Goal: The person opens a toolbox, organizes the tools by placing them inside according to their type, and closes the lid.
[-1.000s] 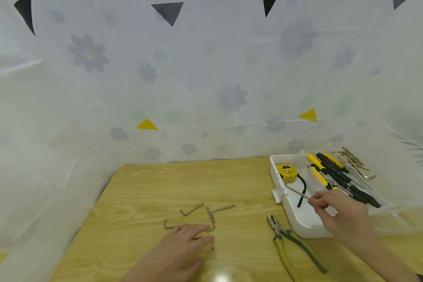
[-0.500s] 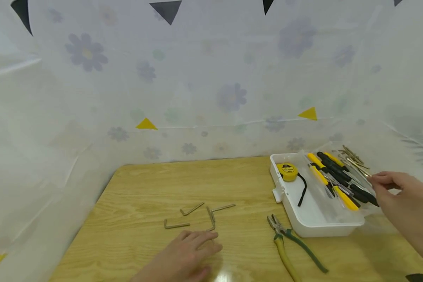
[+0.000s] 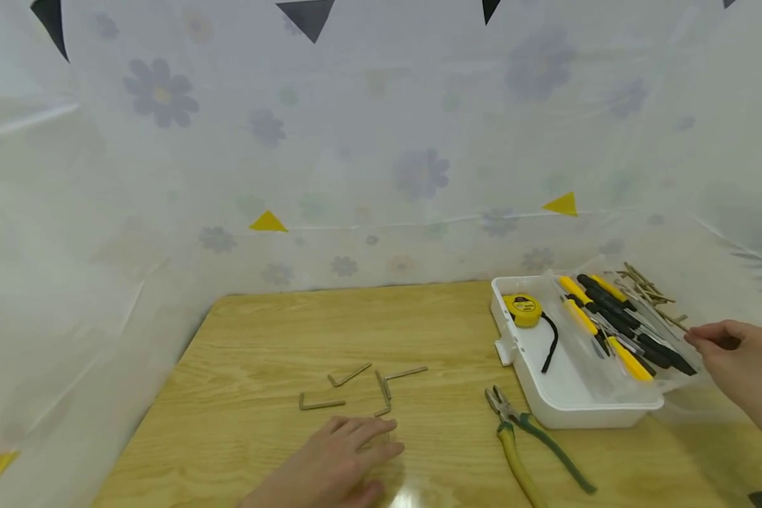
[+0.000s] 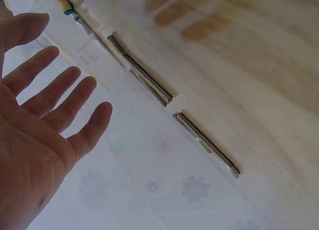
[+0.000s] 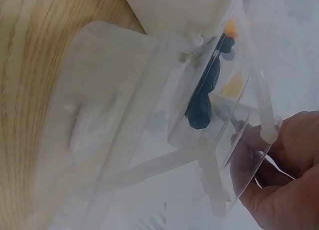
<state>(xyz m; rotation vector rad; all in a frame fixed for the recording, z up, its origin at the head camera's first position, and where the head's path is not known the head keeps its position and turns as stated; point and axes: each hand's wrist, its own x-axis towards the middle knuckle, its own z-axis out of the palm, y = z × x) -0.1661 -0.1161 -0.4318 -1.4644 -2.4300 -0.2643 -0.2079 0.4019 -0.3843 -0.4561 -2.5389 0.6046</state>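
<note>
My left hand [image 3: 336,458], palm down with fingers spread, is just in front of several L-shaped hex keys [image 3: 322,406] on the table. In the left wrist view its fingers [image 4: 65,108] hold nothing, and the hex keys [image 4: 147,73] lie beyond them. At the far right, my right hand [image 3: 746,360] pinches the end of a hex key [image 3: 672,320] between thumb and forefinger. That key points into the clear tray beside a pile of hex keys [image 3: 644,282]. The right wrist view shows the right hand [image 5: 284,175] partly behind the tray's clear wall; its key cannot be made out there.
A white toolbox [image 3: 603,416] holds a yellow tape measure [image 3: 523,310]. Screwdrivers [image 3: 616,317] with black and yellow handles lie in the clear tray across its right part. Open pliers [image 3: 508,413] lie left of the box. A flowered sheet [image 3: 381,169] hangs behind the table.
My right hand has carried the hex key from above the white box rightward to the pile in the clear tray. My left hand has drawn slightly back from the hex keys.
</note>
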